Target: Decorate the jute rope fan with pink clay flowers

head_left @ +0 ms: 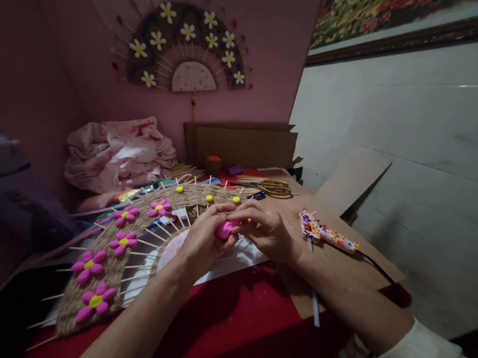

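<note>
A lump of pink modelling clay (225, 229) is between my two hands, above the near edge of a fan-shaped craft piece. My left hand (209, 233) is closed around the lump from the left. Fingertips of my right hand (268, 229) pinch at its right side. Below and behind lies the woven twine fan (74, 292), with thin sticks poking out of its inner and outer edges. Several pink flowers with yellow centres, one a large flower (95, 301), sit on its left part. Lone yellow dots, such as one yellow dot (209, 198), mark the right part.
A flower-patterned glue gun (326, 231) with a clear stick and black cord rests on brown cardboard (300, 288) at the right. Gold-handled scissors (273, 188) lie farther back. Pink cloth (120, 153) is heaped behind; a finished fan (188, 41) hangs on the wall. Red cloth (227, 327) covers the table.
</note>
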`<state>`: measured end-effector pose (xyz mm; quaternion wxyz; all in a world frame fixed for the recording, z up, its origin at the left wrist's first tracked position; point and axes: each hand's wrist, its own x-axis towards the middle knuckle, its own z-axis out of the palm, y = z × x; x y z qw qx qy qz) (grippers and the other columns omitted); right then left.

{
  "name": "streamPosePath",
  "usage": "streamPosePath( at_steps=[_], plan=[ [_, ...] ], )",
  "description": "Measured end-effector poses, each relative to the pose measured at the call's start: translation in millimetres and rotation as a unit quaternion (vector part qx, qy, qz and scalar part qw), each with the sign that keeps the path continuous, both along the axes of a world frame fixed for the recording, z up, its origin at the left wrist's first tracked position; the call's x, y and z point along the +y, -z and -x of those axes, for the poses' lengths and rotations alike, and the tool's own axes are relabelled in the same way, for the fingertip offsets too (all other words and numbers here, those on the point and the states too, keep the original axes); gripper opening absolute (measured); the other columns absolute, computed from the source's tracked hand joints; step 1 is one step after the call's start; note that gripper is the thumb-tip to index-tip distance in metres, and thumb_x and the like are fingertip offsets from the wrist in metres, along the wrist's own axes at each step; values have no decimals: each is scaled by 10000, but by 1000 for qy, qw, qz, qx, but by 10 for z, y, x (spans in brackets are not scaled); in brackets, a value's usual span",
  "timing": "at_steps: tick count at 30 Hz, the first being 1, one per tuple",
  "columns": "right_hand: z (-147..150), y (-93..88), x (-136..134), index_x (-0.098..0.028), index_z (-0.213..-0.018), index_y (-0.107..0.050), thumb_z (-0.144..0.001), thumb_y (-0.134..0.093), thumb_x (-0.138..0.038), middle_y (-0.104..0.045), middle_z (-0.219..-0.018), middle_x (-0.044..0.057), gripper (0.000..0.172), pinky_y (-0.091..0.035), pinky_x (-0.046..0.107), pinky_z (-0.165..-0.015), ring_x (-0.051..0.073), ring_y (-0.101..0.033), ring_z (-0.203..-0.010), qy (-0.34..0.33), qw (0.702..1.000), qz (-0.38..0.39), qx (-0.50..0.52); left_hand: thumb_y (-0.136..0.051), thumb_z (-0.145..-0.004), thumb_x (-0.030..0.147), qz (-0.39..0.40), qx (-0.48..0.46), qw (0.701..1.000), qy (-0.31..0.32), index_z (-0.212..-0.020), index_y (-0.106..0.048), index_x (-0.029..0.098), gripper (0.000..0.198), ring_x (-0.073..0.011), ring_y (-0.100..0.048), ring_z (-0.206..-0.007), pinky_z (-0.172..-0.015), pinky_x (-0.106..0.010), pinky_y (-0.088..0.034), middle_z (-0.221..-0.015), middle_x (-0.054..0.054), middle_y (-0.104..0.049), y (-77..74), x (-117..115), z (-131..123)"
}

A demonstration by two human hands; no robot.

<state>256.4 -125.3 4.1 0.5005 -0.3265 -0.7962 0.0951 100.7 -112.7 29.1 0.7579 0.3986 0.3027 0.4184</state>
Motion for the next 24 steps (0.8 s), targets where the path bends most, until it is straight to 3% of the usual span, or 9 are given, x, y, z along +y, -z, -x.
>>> streamPosePath(
  at_steps=[4, 10, 13, 17, 21, 24],
  plan=[
    [-4, -16, -22, -234, -953, -638, -861, -545, -213, -606, -915, 52, 132, -498, 307, -745, 162, -594, -867, -4, 999, -10, -32, -553, -710, 85, 4, -17, 1000, 4, -963, -580, 132, 259, -49, -448, -470, -444, -155, -393, -622, 0, -520, -4, -2, 2],
    [22, -16, -47, -198, -934, -591, -866, -539, -217, -611, -884, 56, 87, -476, 315, -734, 165, -568, -829, 42, 996, -20, -75, -526, -703, 58, 8, -19, 1000, 9, -977, -565, 125, 284, -47, -452, -460, -462, -160, -410, -597, 9, -500, 14, 13, -6],
    [23, -4, -40, -192, -894, -576, -876, -524, -234, -591, -846, 45, 68, -461, 289, -676, 152, -553, -779, 71, 997, -13, -26, -521, -711, 62, 0, -25, 1000, 10, -973, -547, 132, 273, -51, -452, -429, -434, -167, -380, -586, 13, -501, 31, 27, -7],
    [0, -2, -6, -196, -872, -581, -877, -531, -274, -573, -831, 31, 93, -449, 273, -637, 139, -544, -737, 116, 990, -2, 84, -521, -717, 78, -9, -35, 999, 10, -976, -535, 143, 267, -47, -448, -410, -411, -189, -355, -717, -30, -584, 42, 40, 5],
    [-8, 15, 31, -197, -873, -621, -863, -561, -317, -597, -828, 33, 135, -462, 273, -641, 147, -565, -763, 76, 989, 31, 120, -534, -704, 80, -9, -26, 1000, 9, -972, -549, 141, 275, -57, -471, -434, -429, -200, -372, -733, -29, -587, 30, 37, 11],
    [5, 60, 55, -202, -878, -635, -840, -593, -341, -589, -768, 18, 150, -452, 247, -540, 121, -547, -639, 56, 982, 82, 159, -562, -713, 114, -28, -17, 999, 6, -914, -579, 146, 204, -57, -467, -438, -440, -205, -379, -710, -17, -579, 33, 31, 10]
  ],
)
